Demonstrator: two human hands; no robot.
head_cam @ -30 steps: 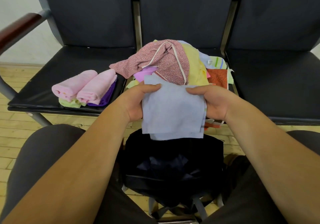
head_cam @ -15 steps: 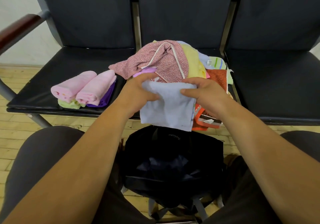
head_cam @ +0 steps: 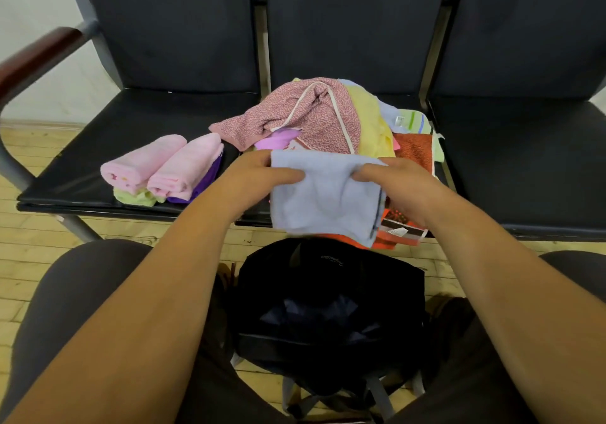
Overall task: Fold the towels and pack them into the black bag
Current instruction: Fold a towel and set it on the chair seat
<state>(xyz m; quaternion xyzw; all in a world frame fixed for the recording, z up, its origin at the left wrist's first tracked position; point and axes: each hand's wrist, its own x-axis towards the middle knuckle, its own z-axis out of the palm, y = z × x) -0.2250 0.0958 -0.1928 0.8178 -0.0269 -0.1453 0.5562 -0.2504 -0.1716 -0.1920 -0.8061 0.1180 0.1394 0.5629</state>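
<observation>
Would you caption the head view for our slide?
Left hand and right hand hold a blue towel between pile and black bag.

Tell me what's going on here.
A seated person holds a light blue towel with both hands. The left hand and right hand grip its upper edge over the pile of unfolded towels on the bench. Folded pink towels lie further left. The black bag stands open on the floor.

I recorded the left forearm (head_cam: 157,309) and right forearm (head_cam: 492,292) bare along their whole visible length, likewise the left hand (head_cam: 259,177) and right hand (head_cam: 403,187). Plain dark charcoal trousers (head_cam: 65,292) covered both thighs at the lower frame corners.
</observation>
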